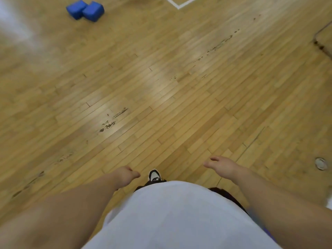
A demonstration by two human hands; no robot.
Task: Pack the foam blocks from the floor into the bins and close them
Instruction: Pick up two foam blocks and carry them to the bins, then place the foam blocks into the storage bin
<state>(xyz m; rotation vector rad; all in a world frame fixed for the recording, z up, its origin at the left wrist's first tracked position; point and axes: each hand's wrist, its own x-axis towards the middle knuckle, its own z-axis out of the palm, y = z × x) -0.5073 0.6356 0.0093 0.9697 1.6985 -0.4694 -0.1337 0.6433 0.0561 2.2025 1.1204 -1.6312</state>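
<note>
— Blocks first: where are they lying?

— Two blue foam ones are sitting on the wooden floor (pixel 179 97), far off toward its far left stretch and well apart from the person. The left block (pixel 76 8) and the right block (pixel 93 11) are touching each other, corner against side.

— How are they looking?

— Both are looking chunky and box-shaped, with softly rounded corners and a smooth blue skin that is catching a little light. Blur is softening their outlines.

— And the hands?

— Both are hanging low in front of a white shirt (pixel 170 216). The left hand (pixel 125 175) is holding nothing, its fingers loosely curling inward. The right hand (pixel 224 166) is holding nothing either, its fingers relaxing and pointing out over the boards.

— What is the floor itself showing?

— Narrow, glossy, honey-coloured strips are running diagonally, and pale glare is streaking across them. Dark scuff marks (pixel 111 121) are breaking up the finish in several patches. A white painted line (pixel 178 5) is turning a corner at the far edge. A small round metal plate (pixel 321 163) is sitting flush in the wood near the right edge. A black-and-white shoe (pixel 154 176) is peeking out between the two hands, just beyond the shirt's hem.
</note>
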